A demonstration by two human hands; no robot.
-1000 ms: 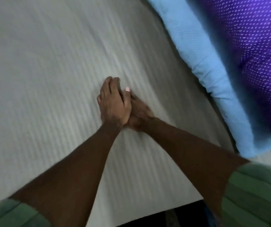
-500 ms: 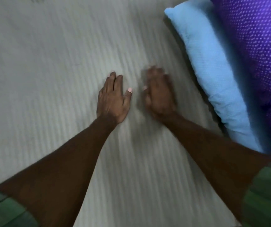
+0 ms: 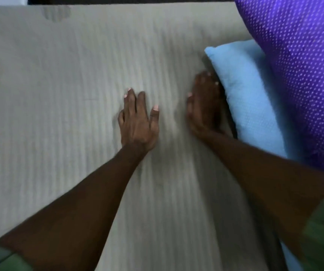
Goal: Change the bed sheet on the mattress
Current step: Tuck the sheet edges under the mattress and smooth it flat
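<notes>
Head view shows the grey bed sheet spread flat over the mattress; left hand and right hand press on it with straight fingers, grasping nothing, the right touching a blue pillow; laying looks done, smoothing and probably tucking remain.

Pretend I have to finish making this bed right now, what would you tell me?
Left hand: flat, fingers straight, pressing on the grey striped sheet.
Right hand: also flat on the sheet, its far edge right beside the light blue pillow; it is blurred, so I cannot tell if they touch.
The purple dotted fabric lies on the pillow's far side.
Done: the sheet is spread across the mattress and looks mostly flat.
Left: probably smooth the rest. Whether the edges are tucked is not visible.
</notes>
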